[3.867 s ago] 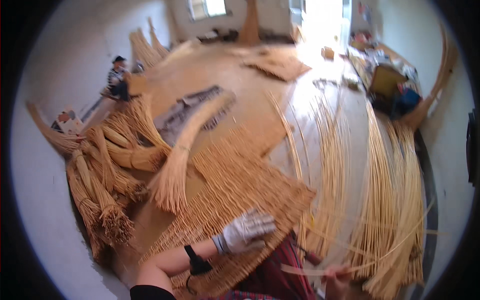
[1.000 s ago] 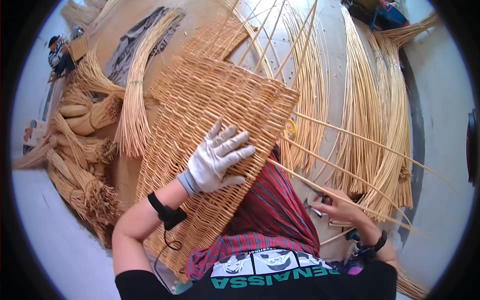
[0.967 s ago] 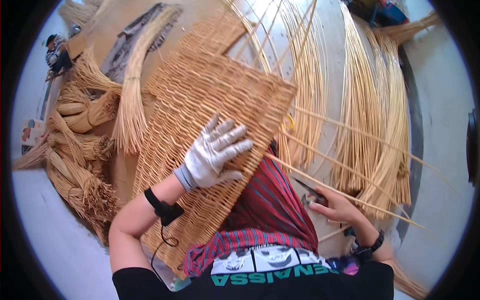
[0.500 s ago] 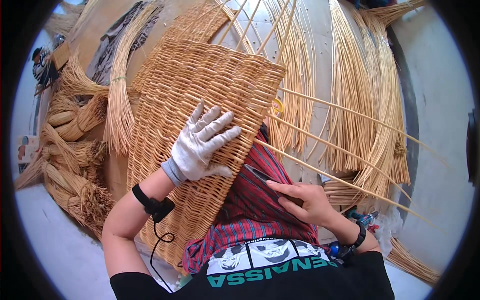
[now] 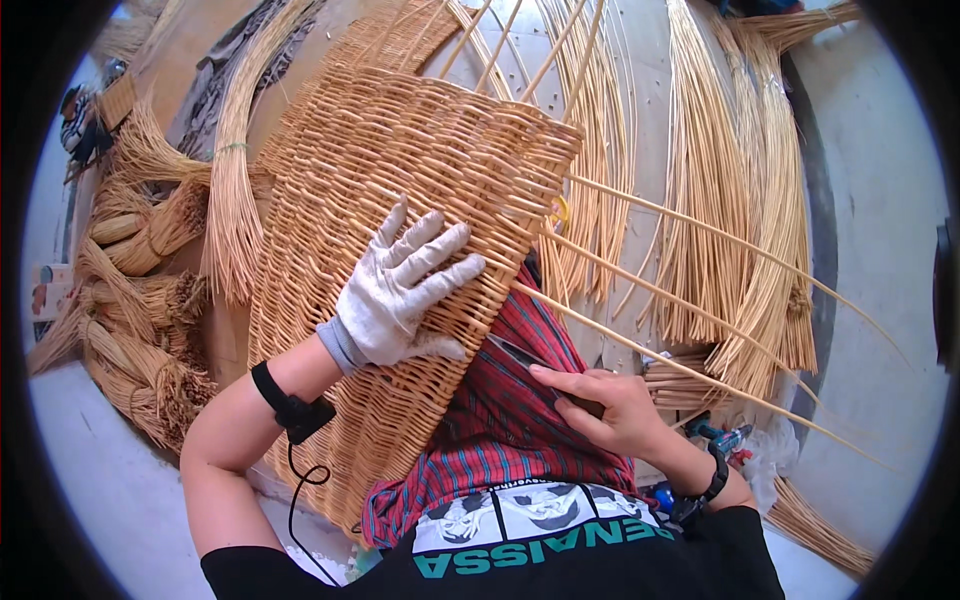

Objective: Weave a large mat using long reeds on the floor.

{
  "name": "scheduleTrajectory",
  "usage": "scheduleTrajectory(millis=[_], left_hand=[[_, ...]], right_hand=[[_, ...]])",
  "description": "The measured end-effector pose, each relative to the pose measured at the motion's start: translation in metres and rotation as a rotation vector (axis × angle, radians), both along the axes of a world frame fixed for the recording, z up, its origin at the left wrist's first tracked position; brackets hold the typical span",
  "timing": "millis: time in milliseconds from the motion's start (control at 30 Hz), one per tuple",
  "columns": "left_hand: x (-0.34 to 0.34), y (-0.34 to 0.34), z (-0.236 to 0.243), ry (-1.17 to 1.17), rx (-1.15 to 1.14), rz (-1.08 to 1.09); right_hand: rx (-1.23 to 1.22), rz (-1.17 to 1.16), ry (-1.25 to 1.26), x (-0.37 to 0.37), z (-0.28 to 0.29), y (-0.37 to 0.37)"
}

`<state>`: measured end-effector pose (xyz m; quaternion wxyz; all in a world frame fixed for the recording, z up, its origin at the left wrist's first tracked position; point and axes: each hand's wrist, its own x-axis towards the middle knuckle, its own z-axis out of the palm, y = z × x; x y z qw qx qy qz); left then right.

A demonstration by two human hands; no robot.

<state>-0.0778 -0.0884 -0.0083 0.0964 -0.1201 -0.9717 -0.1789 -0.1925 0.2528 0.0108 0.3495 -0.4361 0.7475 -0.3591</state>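
A large woven wicker panel point(image 5: 400, 170) lies slanted across my lap, with long stakes sticking out of its far and right edges. My left hand point(image 5: 400, 295), in a white glove, rests flat on the weave near the right edge, fingers spread. Bare, my right hand point(image 5: 610, 405) is closed round a knife point(image 5: 513, 351) with a narrow pointed blade, its index finger stretched along it. The knife's tip is close to the panel's lower right edge, over the red striped cloth point(image 5: 520, 420) on my lap; the handle is mostly hidden in my palm.
Long bundles of peeled rods point(image 5: 700, 200) lie on the floor at the right and beyond the panel. More tied bundles point(image 5: 145, 370) are stacked at the left. A power tool point(image 5: 728, 437) lies beside a plastic bag point(image 5: 775, 450). Another person point(image 5: 80, 125) sits far left.
The panel has shifted slightly, its upper right corner a little to the right. My left elbow has swung outward to the left. Both hands stay nearly in place.
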Motion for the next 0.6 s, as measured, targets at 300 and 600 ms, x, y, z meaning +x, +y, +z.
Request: scheduleTrajectory(millis=[300,600], left_hand=[[-0.002,0.007,-0.003,-0.066,-0.119,-0.09],[0.0,-0.006,-0.008,-0.054,-0.005,-0.194]], right_hand=[[0.024,0.054,0.085,-0.007,-0.005,-0.005],[0.006,0.029,-0.527,-0.018,0.018,-0.033]])
